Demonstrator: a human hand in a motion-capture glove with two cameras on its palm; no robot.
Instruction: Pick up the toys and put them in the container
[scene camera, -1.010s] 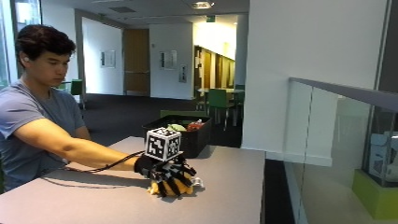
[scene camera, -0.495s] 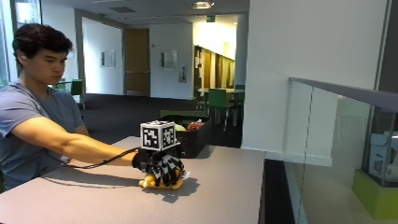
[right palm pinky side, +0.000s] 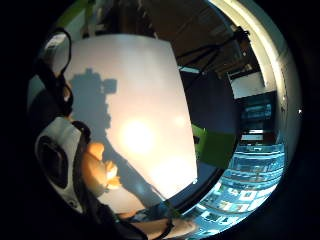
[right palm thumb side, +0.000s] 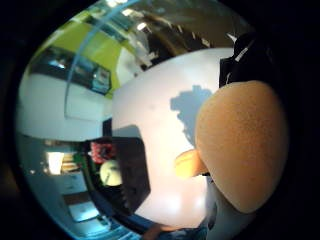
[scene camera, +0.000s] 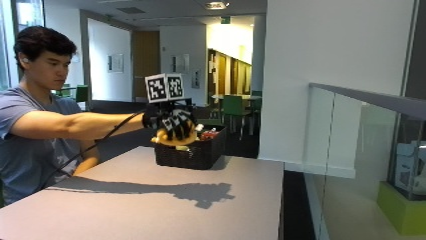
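Observation:
In the outside view my gloved right hand (scene camera: 170, 122) grips a yellow-orange toy (scene camera: 175, 140) from above, fingers curled round it. Hand and toy hang in the air just over the near rim of the black basket (scene camera: 190, 154), which stands at the table's far end. A red toy (scene camera: 210, 134) and something white show inside the basket. The thumb side palm view is filled by the toy's tan body (right palm thumb side: 242, 145), with the basket (right palm thumb side: 129, 172), a red toy (right palm thumb side: 102, 151) and a white ball (right palm thumb side: 110, 173) below. An orange part of the toy (right palm pinky side: 101, 168) shows in the little finger side view.
The grey table (scene camera: 166, 200) stretches from the basket toward the camera, with the arm's shadow across it. A glass railing (scene camera: 353, 165) runs along the right, past the table's edge. The person's bare hand is out of sight.
The hand has lifted the toy off the table's middle and carried it up and away to the basket's near rim.

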